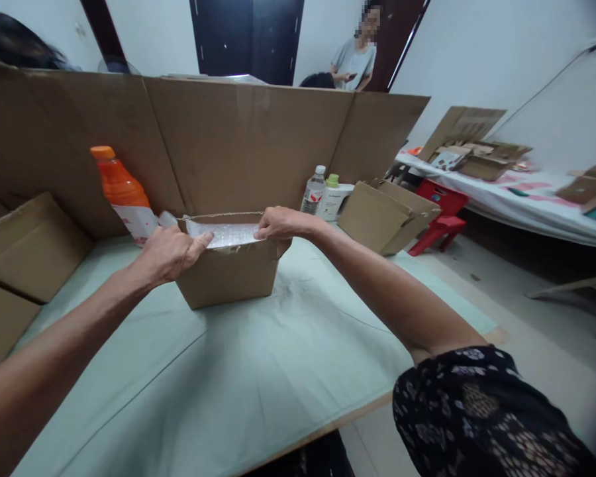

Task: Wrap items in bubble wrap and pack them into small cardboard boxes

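Two hands: the left hand [171, 255] and the right hand [278, 224] are both working at the top of one small box [228, 275] in the middle of the frame.
Left hand: is pinching thumb against fingers on the left end of the bubble wrap [223, 233], at the box's left rim.
Right hand: is curling closed, knuckles up, over the right end of the same wrap and the box's right rim.
Bubble wrap: is lying white and crinkled across the open mouth of the box, stretching between the two hands.
Small box: brown cardboard, is standing upright on the desk [258, 371], centre of the frame.
Orange bottle [122, 189]: is standing just behind the left hand, left of centre, showing a white label.
Desk: is wearing a pale green cloth and filling the lower half of the frame.
Cardboard wall [248, 142]: is standing along the far side of the desk, across the upper half.
Clear bottle [313, 190] and green-capped bottle [332, 195]: are standing side by side, just right of the right hand.
Open carton [385, 215]: is sitting right of those bottles.
Red stool [440, 212]: is showing behind the carton, at middle right.
Person [355, 63]: is standing in the doorway, top centre.
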The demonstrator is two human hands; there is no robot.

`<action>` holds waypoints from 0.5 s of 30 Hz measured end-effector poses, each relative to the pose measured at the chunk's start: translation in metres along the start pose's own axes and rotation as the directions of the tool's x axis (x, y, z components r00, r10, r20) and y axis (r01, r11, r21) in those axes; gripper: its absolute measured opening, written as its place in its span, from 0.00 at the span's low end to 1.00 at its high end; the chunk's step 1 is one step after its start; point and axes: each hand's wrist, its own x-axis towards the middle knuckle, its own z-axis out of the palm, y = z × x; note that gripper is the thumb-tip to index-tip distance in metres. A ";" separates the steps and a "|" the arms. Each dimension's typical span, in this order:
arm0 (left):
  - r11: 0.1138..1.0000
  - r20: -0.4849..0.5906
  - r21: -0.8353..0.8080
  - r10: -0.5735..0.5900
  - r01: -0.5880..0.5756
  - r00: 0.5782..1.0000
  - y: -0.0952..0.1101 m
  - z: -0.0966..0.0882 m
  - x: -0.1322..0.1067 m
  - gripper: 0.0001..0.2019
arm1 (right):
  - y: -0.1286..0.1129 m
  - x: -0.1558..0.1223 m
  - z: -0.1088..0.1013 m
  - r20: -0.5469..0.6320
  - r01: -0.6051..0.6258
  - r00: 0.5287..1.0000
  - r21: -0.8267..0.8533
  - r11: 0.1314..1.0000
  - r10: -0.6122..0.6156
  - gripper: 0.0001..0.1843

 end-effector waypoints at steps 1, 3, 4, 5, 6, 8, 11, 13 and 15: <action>1.000 0.012 0.006 0.012 -0.012 1.000 0.001 0.001 0.002 0.32 | -0.002 0.002 0.000 0.031 -0.010 0.999 -0.021 1.000 0.011 0.11; 1.000 0.048 -0.007 -0.001 0.001 0.999 0.001 0.002 0.005 0.32 | -0.007 0.006 -0.001 0.077 -0.016 0.997 -0.051 0.999 0.019 0.11; 0.999 0.081 -0.034 -0.020 0.023 0.996 0.000 0.001 0.005 0.33 | -0.009 0.007 -0.001 0.094 -0.010 0.995 -0.063 0.998 0.016 0.12; 0.996 0.121 -0.072 -0.043 0.052 0.992 -0.001 -0.001 0.004 0.33 | -0.011 0.008 -0.001 0.105 0.002 0.994 -0.077 0.997 0.006 0.11; 0.991 0.154 -0.112 -0.054 0.071 0.987 -0.003 -0.004 0.003 0.32 | -0.011 0.007 -0.001 0.110 0.019 0.994 -0.089 0.996 -0.009 0.10; 0.987 0.147 -0.148 -0.038 0.060 0.988 -0.009 -0.009 -0.002 0.31 | -0.010 0.002 -0.003 0.097 0.050 0.994 -0.114 0.992 -0.039 0.08; 0.994 -0.120 -0.093 0.053 -0.064 0.991 -0.014 -0.016 -0.013 0.28 | -0.008 -0.009 -0.006 -0.100 0.013 0.994 -0.212 0.977 -0.035 0.10; 0.982 -0.267 -0.091 0.136 -0.166 0.954 -0.014 -0.018 -0.016 0.27 | -0.007 -0.012 -0.007 -0.254 -0.003 0.965 -0.242 0.970 -0.061 0.13; 0.958 -0.248 -0.125 0.221 -0.257 0.943 -0.010 -0.016 -0.013 0.28 | -0.008 -0.009 -0.005 -0.253 0.098 0.957 -0.179 0.979 -0.142 0.18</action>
